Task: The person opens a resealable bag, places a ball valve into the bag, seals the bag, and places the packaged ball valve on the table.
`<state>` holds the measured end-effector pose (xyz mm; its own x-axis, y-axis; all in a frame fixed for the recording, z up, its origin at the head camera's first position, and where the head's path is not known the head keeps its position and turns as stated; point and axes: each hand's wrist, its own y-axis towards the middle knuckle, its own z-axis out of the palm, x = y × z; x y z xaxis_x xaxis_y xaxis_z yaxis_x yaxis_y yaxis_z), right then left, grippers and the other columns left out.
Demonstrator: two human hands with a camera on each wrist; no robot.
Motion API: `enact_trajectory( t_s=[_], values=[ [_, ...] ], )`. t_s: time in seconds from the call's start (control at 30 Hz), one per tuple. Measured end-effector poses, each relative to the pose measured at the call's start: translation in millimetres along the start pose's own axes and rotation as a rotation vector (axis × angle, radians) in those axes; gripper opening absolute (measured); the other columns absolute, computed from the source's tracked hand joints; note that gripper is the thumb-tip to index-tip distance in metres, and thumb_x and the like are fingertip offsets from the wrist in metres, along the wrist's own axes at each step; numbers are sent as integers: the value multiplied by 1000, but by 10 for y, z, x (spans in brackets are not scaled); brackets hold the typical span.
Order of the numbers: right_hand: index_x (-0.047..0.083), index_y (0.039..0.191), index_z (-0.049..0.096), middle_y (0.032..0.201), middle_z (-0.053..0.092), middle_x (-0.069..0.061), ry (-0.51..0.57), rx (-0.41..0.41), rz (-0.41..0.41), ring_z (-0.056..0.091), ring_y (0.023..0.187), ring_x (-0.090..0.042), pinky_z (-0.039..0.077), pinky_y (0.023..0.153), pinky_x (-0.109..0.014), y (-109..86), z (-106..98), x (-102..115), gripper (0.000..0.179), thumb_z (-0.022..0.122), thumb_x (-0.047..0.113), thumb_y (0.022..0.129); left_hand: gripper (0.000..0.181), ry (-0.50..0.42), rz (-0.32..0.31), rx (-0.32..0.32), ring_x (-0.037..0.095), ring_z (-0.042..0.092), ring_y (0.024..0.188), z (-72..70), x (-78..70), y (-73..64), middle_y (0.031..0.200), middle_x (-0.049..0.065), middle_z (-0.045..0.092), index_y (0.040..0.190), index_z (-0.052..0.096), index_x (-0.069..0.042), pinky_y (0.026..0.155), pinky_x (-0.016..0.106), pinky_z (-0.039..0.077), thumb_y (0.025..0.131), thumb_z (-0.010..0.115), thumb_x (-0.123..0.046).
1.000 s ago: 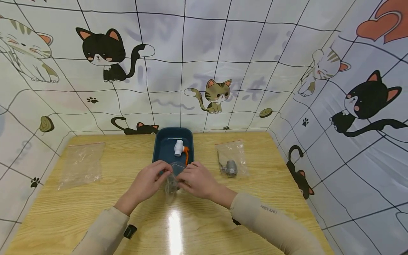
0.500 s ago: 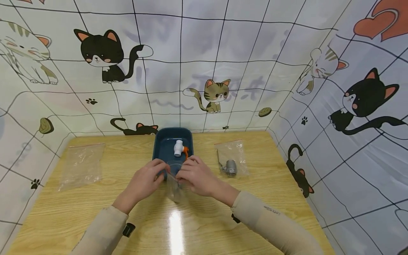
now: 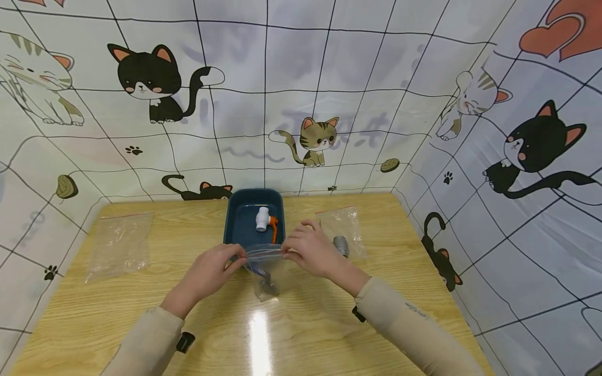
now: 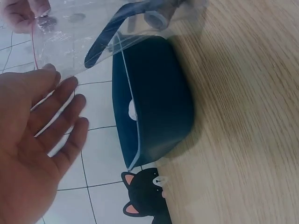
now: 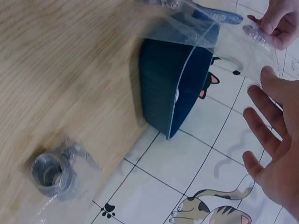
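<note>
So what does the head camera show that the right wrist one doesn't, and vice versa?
Only head: the flat bag at far left and the orange handle. Only right wrist: the palm of the right hand and the open end of the grey fitting. Both: the left hand, the held bag with a blue handle inside, and the dark blue tray.

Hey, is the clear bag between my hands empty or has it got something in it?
Not empty: a blue handle shows through the clear bag, which the left hand and right hand pinch near its top.
</note>
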<state>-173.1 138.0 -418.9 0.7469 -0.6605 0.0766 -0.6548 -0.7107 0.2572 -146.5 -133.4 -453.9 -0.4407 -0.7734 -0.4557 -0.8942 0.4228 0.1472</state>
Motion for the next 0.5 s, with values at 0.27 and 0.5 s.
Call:
enact_trajectory(
  t_s=[0.27,0.5],
  values=[
    [27,94,76,92,74,12,73,71,85,65,92,-10,38,106,-44,-1,-45,-86,8,70,30,89,5,-10,67,-77,1,56,75,-5,-80,-18,91,-12,67,95,68,-25,66,23,48,92,67,-29],
    [22,117,62,92,72,9,161,89,167,65,94,-12,37,108,-43,-23,-18,-141,29,71,22,89,5,-21,119,-132,1,58,74,11,-140,-16,87,-12,66,93,67,-24,64,21,49,90,71,-23]
  ],
)
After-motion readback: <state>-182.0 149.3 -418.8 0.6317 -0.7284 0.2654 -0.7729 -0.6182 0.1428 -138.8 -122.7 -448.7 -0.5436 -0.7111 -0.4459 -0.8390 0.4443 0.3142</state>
